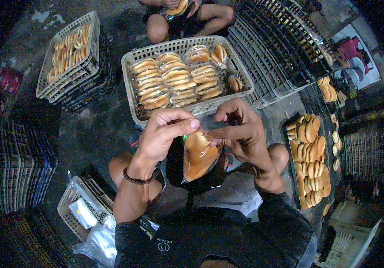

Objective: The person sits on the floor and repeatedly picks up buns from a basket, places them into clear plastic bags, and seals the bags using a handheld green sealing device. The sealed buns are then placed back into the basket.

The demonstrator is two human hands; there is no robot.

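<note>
Between my two hands hangs a bread bun in a clear plastic bag (200, 157), held by the bag's gathered top. My left hand (165, 134) pinches that top between thumb and forefinger; a beaded bracelet circles the wrist. The fingers of my right hand (240, 130) touch the bag's top from the other side, and the film is caught at the fingertips. Just beyond my hands stands a plastic crate (188, 110) with rows of bagged buns (178, 77) in it. A few bagged buns lie apart at the crate's right end.
A tray of unwrapped buns (312, 164) lies at my right. At my left, a basket (69, 197) holds plastic bags (84, 212). Stacked crates (74, 67) with buns rise at the far left, more crates (272, 50) at the far right. Another person's hand (172, 4) holds a bun opposite.
</note>
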